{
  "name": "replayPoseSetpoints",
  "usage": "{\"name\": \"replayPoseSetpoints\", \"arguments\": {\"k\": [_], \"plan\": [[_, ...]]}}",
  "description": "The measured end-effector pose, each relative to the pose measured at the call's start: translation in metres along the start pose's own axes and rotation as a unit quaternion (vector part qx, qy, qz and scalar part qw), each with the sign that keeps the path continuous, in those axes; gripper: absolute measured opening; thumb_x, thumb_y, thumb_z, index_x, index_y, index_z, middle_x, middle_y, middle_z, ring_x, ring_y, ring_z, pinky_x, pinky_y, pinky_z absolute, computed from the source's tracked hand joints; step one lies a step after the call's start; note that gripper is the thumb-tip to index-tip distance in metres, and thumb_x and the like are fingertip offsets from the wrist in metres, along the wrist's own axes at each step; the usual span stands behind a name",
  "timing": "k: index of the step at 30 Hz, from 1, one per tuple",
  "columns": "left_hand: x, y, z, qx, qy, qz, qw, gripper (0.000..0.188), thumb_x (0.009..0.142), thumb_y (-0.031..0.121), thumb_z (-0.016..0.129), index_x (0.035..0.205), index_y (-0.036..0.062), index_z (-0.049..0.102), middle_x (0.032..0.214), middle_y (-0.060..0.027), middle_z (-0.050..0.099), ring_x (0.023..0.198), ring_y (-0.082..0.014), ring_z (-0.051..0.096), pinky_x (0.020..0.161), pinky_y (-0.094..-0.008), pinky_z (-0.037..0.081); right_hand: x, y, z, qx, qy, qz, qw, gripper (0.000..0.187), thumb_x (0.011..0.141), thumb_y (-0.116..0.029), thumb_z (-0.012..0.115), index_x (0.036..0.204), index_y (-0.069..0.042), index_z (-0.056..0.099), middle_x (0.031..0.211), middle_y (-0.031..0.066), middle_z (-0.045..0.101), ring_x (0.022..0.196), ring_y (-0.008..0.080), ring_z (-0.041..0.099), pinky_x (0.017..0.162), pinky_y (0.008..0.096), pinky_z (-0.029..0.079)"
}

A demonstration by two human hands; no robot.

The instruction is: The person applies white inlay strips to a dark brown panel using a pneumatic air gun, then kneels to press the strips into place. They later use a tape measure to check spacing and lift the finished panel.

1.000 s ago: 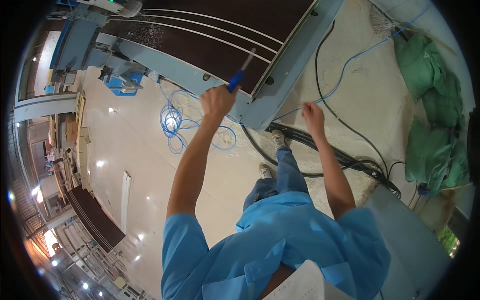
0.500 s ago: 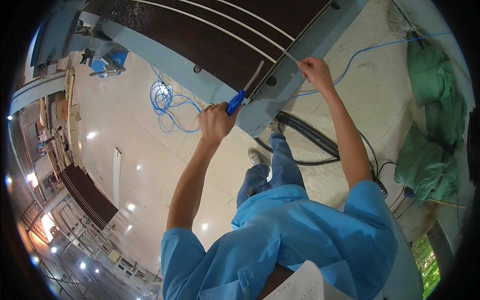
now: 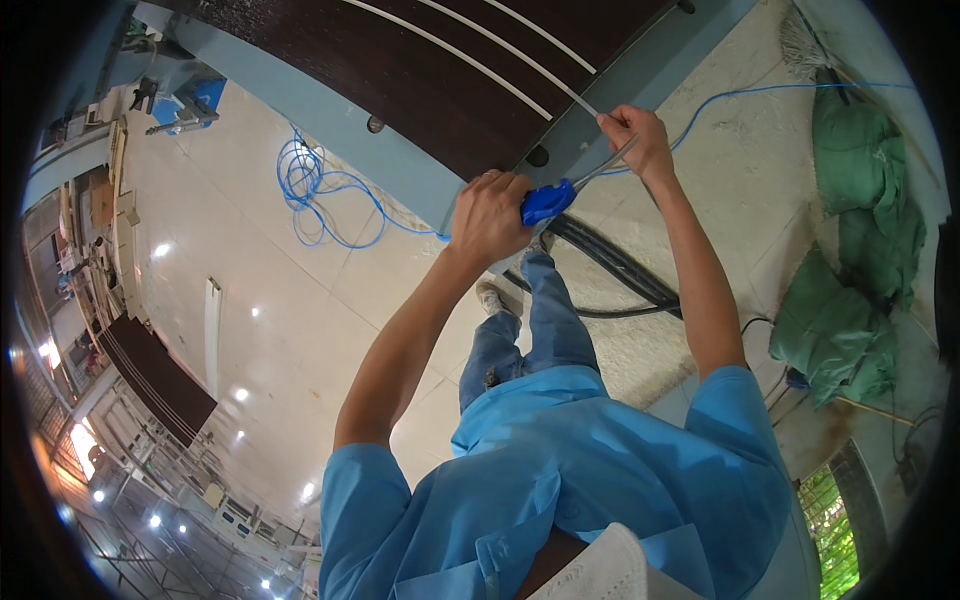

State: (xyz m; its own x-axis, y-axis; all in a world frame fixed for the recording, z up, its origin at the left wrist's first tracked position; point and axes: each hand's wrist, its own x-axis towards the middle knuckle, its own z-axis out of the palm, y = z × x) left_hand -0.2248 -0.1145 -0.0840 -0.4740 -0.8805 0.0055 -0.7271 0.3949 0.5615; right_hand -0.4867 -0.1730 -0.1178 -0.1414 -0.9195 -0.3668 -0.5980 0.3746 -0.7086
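Observation:
My left hand [image 3: 490, 215] is closed around the blue handle of an air blow gun [image 3: 547, 203], by the near corner of the dark brown panel [image 3: 420, 85]. The gun's thin pale nozzle points up and right toward my right hand [image 3: 640, 140], its tip close to the fingers. With that hand I pinch the end of the middle white strip [image 3: 520, 55], just past the panel's edge. Two more white strips run alongside it on the panel. A pale blue machine bed [image 3: 400, 165] carries the panel.
Blue hose [image 3: 305, 190] lies coiled on the floor at left and leads to my left hand. Thick black hoses [image 3: 620, 265] run beside my feet. Green sacks [image 3: 850, 250] and a broom head [image 3: 800, 45] stand at right. Another dark striped panel [image 3: 155, 380] is at far left.
My left hand has moved right with the blow gun, swinging its nozzle to the right hand. The right hand still pinches the strip. The whole view has shifted slightly.

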Motion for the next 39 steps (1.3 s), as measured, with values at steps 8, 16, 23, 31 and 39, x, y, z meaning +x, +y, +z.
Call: {"name": "replayPoseSetpoints", "arguments": {"k": [8, 16, 23, 31, 39], "plan": [[0.046, 0.023, -0.006, -0.030, -0.084, -0.029, 0.996, 0.035, 0.075, 0.010, 0.067, 0.110, 0.0100, 0.073, 0.102, -0.0088, 0.071, 0.098, -0.0287, 0.067, 0.090, -0.0421, 0.053, 0.002, -0.002, -0.002, -0.004, -0.042, 0.043, 0.998, 0.034, 0.095, -0.034, 0.070, 0.082, -0.002, 0.069, 0.061, 0.0064, 0.062, 0.055, 0.0138, 0.058, 0.055, 0.0322, 0.047], [0.070, 0.010, -0.003, 0.029, -0.051, 0.084, 0.995, 0.057, 0.079, 0.015, 0.064, 0.136, 0.0182, 0.064, 0.152, -0.0077, 0.051, 0.140, -0.0267, 0.048, 0.119, -0.0433, 0.037, 0.008, -0.001, -0.003, 0.044, -0.081, 0.029, 0.995, 0.034, 0.097, -0.030, 0.068, 0.077, -0.003, 0.063, 0.058, 0.0042, 0.060, 0.050, 0.0116, 0.058, 0.045, 0.0294, 0.044], [0.084, -0.003, 0.009, 0.109, -0.107, 0.094, 0.984, 0.084, 0.079, 0.025, 0.062, 0.158, 0.0159, 0.038, 0.162, -0.0055, 0.040, 0.150, -0.0248, 0.036, 0.128, -0.0433, 0.024, 0.006, -0.015, -0.003, 0.070, -0.089, 0.082, 0.990, 0.034, 0.098, -0.027, 0.069, 0.075, -0.004, 0.059, 0.056, 0.0022, 0.055, 0.040, 0.0097, 0.050, 0.034, 0.0265, 0.034], [0.082, -0.007, 0.010, 0.080, -0.087, 0.080, 0.990, 0.085, 0.077, 0.027, 0.064, 0.157, 0.0124, 0.038, 0.161, -0.0061, 0.041, 0.149, -0.0233, 0.036, 0.128, -0.0420, 0.025, 0.009, -0.021, -0.006, 0.060, -0.094, 0.084, 0.990, 0.034, 0.097, -0.026, 0.069, 0.074, -0.004, 0.059, 0.054, 0.0012, 0.052, 0.039, 0.0093, 0.048, 0.034, 0.0263, 0.032], [0.086, -0.012, 0.006, 0.091, -0.050, 0.056, 0.993, 0.080, 0.075, 0.026, 0.065, 0.152, 0.0146, 0.046, 0.155, -0.0036, 0.051, 0.145, -0.0238, 0.042, 0.127, -0.0440, 0.025, 0.017, -0.042, -0.004, 0.031, -0.112, 0.136, 0.984, 0.028, 0.096, -0.025, 0.066, 0.079, -0.003, 0.066, 0.061, 0.0051, 0.063, 0.046, 0.0133, 0.058, 0.039, 0.0295, 0.043]]}}
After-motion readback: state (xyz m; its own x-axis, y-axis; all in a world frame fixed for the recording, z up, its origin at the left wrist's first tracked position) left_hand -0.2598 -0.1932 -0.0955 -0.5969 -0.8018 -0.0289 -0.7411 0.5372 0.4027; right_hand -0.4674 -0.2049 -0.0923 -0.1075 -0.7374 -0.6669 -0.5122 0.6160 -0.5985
